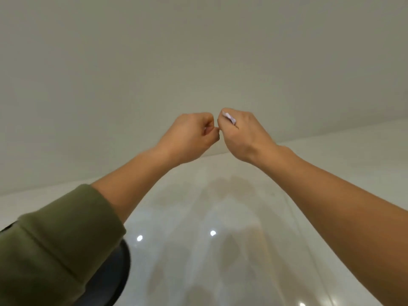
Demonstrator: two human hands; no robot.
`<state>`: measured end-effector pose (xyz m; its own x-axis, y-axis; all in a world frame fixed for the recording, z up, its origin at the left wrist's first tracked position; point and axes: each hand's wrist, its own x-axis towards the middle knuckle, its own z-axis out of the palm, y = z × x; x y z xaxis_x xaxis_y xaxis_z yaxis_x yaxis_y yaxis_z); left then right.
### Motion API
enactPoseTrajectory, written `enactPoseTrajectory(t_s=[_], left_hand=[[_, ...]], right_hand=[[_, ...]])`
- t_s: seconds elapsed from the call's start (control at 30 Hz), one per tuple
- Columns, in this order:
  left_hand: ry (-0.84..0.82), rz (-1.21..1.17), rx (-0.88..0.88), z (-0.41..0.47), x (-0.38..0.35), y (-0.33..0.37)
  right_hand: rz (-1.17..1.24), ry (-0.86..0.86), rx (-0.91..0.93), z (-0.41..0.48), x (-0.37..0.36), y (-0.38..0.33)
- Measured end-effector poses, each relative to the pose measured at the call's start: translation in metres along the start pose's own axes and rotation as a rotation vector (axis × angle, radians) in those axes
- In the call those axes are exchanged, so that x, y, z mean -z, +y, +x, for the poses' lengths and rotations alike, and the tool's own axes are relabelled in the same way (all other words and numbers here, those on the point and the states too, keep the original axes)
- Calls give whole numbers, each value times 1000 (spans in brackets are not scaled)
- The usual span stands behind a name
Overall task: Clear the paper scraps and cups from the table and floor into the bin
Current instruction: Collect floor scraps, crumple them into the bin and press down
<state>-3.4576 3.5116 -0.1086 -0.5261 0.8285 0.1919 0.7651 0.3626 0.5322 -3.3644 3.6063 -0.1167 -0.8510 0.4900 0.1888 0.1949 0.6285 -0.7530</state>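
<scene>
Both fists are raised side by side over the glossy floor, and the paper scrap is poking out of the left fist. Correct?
Not quite. The head view shows the white paper scrap poking out of the right hand, not the left hand. Both fists are raised together over the glossy floor.

Bare room: glossy tiled floor (220,250)

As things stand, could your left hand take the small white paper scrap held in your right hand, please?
Probably yes: the left hand is fisted right against the right hand, and the small white paper scrap pokes out on top, with nothing between them.
</scene>
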Motion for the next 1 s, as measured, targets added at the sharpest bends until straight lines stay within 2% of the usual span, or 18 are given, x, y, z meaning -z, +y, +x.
enactPoseTrajectory(t_s=[0.17, 0.43, 0.53, 0.7, 0.8, 0.9, 1.0], left_hand=[[169, 58, 151, -74, 83, -89], [224, 95, 431, -212, 156, -217], [103, 50, 583, -255, 153, -247], [-123, -100, 732, -302, 131, -291], [-327, -80, 739, -310, 125, -309], [-304, 41, 614, -311, 123, -315], [-324, 161, 555, -314, 123, -316]], right_hand=[[44, -197, 217, 20, -101, -95], [120, -558, 287, 6, -267, -198], [-46, -743, 294, -8, -325, -205], [-163, -981, 111, -24, -377, -191], [-351, -1033, 96, -21, -378, -184], [-388, -1027, 133, -17, -372, -181], [-421, -919, 230, -13, -370, -179]])
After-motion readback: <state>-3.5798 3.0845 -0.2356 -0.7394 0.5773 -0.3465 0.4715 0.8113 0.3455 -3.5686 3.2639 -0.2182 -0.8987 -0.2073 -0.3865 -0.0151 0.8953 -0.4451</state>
